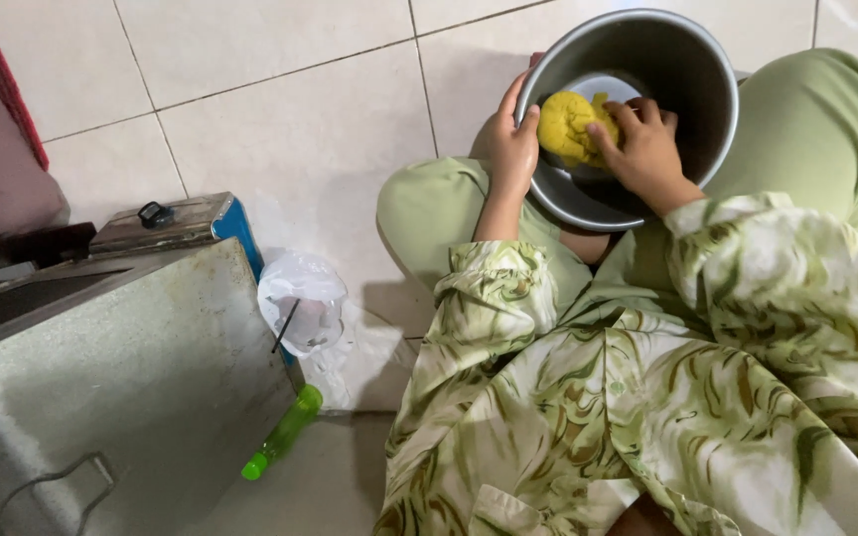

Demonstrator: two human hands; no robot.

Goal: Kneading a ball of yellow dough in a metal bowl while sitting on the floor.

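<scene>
Down on the tiled floor [300,129], seen from your head camera, you sit with a round metal bowl [692,60] tipped against your green-trousered legs. Your left hand [510,147] clasps the bowl's near rim, fingers curled over the edge and thumb along the outside. Your right hand [647,149] reaches inside the bowl, fingers bent and pressed onto a lump of yellow dough [563,124], which lies against the bowl's inner wall toward the left side. Both sleeves are a green leaf print.

Left of you, well apart from the bowl, stands a large grey metal box [131,377]. Behind it sits a tin can with a black cap [166,223]. A crumpled clear plastic bag [300,298] lies just beside the box, and a green bottle [285,432] lies on the floor near its corner.
</scene>
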